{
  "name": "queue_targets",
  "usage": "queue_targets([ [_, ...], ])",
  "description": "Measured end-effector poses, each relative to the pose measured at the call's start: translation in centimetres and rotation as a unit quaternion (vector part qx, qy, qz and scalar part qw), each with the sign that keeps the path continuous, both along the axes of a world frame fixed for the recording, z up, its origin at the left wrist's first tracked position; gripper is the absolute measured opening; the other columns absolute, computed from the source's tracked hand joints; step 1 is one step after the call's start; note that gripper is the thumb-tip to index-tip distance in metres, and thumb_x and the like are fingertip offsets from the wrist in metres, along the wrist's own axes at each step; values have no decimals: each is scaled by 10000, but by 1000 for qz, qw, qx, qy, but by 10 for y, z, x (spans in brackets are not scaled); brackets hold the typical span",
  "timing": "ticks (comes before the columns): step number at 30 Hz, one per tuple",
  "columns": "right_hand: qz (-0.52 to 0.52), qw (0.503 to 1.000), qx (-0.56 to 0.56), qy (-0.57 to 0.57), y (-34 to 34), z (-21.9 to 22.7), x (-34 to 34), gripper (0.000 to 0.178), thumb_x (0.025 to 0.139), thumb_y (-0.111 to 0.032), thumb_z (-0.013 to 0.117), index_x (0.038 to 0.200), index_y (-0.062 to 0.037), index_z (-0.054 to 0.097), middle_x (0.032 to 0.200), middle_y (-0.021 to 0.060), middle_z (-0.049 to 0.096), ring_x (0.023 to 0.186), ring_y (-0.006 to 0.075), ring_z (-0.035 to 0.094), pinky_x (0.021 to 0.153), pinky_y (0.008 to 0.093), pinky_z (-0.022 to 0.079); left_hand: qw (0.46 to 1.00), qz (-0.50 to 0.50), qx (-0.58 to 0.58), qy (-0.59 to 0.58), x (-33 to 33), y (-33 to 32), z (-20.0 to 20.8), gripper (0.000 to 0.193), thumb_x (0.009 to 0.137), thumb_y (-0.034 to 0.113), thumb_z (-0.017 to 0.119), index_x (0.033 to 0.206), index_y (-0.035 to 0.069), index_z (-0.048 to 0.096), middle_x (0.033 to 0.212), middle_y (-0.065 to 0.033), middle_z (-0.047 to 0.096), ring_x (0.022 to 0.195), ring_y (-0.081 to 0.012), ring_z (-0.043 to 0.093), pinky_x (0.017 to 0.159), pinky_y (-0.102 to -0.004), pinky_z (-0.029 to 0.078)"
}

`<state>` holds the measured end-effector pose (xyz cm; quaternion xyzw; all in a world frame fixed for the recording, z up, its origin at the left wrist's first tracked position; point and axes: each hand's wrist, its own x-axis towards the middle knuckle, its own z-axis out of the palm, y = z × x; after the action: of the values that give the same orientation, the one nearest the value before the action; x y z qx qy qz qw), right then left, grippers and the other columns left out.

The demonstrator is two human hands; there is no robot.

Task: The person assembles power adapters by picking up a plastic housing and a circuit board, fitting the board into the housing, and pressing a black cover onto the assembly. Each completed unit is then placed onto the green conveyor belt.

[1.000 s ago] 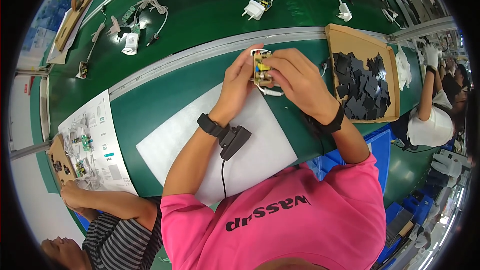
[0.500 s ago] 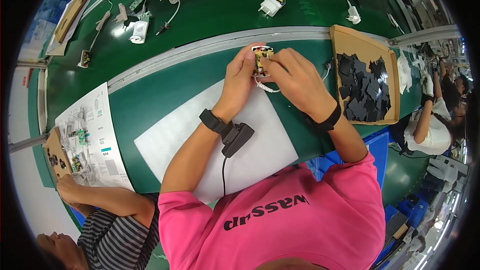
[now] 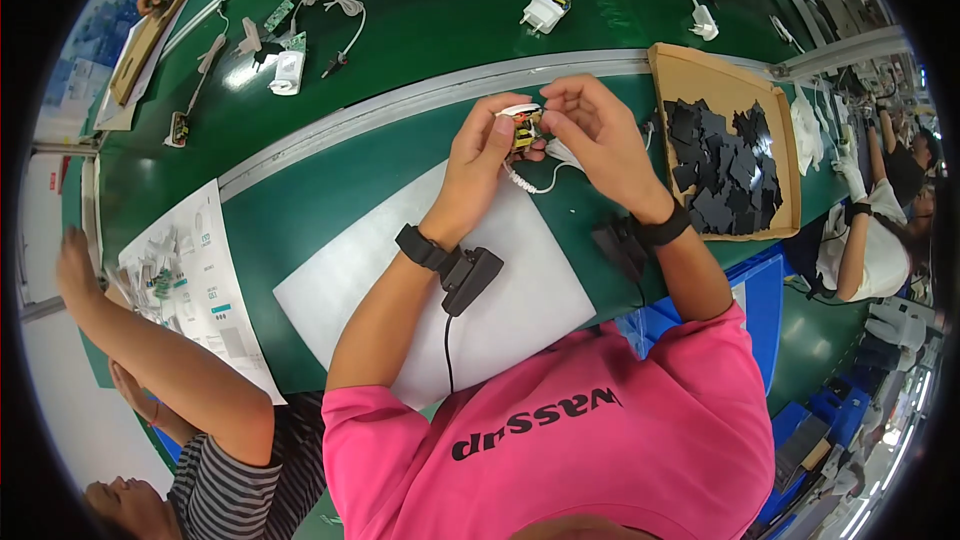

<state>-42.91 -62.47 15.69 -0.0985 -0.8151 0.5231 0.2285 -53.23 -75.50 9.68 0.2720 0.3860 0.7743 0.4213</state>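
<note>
My left hand [image 3: 483, 155] is closed around an opened power adapter [image 3: 525, 131], its yellow and dark electronic parts showing in a white shell. A white cable with a ribbed strain relief [image 3: 521, 180] hangs from its lower end and loops right, under my right hand [image 3: 597, 135]. The thumb and curled fingers of that hand pinch at the adapter's upper right edge; what lies between them is too small to make out. Below my forearms a white foam sheet [image 3: 440, 275] lies on the green bench.
On the right stands a cardboard tray [image 3: 790, 170] of black sheet pieces [image 3: 715, 175]. A metal rail [image 3: 400, 100] separates the bench from a green belt bearing white adapters [image 3: 543, 12] with cables. At left, a striped-sleeved co-worker [image 3: 225, 480] sits by a printed sheet [image 3: 225, 310] with circuit boards.
My right hand has moved from the adapter's face to its upper right edge, and the adapter is tilted. The left co-worker's arm has risen away from the boards.
</note>
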Motion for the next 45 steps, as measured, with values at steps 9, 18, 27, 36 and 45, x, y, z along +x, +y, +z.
queue_targets([
  [9, 24, 991, -120, -53, -4, 4, 2, 265, 858, 51, 579, 1107, 1, 503, 950, 51, 563, 899, 121, 559, 812, 258, 464, 999, 9, -9, 32, 7, 0, 3, 306, 1013, 299, 429, 1195, 57, 476, 1039, -67, 598, 899, -141, 573, 834, -277, 460],
  [18, 27, 939, 336, 62, -13, -5, 1, 176, 813, 68, 604, 962, -26, 598, 931, 105, 616, 858, 208, 617, 777, 298, 471, 1000, -18, -4, -19, -1, -5, -1, 316, 1017, 321, 409, 1195, 66, 467, 1038, -66, 596, 877, -135, 570, 820, -271, 463],
  [27, 21, 999, -34, -20, -6, 6, 5, 208, 866, 24, 586, 1067, -12, 550, 992, 62, 613, 918, 141, 595, 796, 265, 477, 999, 4, -17, 32, 3, -6, 2, 302, 1005, 282, 448, 1226, 76, 452, 1042, -54, 566, 924, -139, 547, 852, -285, 445],
  [36, 60, 974, -201, -89, -4, 2, 0, 295, 863, 0, 589, 1136, -19, 480, 926, 18, 562, 864, 73, 543, 775, 222, 459, 981, 59, -47, 180, 9, -9, 2, 341, 963, 198, 535, 1273, 101, 430, 1092, -40, 480, 960, -122, 462, 839, -260, 402],
  [45, 5, 994, -55, -99, -5, -7, -5, 401, 847, -48, 622, 1214, -32, 461, 1096, 57, 557, 970, 122, 537, 817, 264, 448, 987, 40, -88, 126, 8, -9, 4, 349, 956, 180, 542, 1274, 93, 427, 1082, -28, 460, 917, -117, 442, 811, -245, 394],
])
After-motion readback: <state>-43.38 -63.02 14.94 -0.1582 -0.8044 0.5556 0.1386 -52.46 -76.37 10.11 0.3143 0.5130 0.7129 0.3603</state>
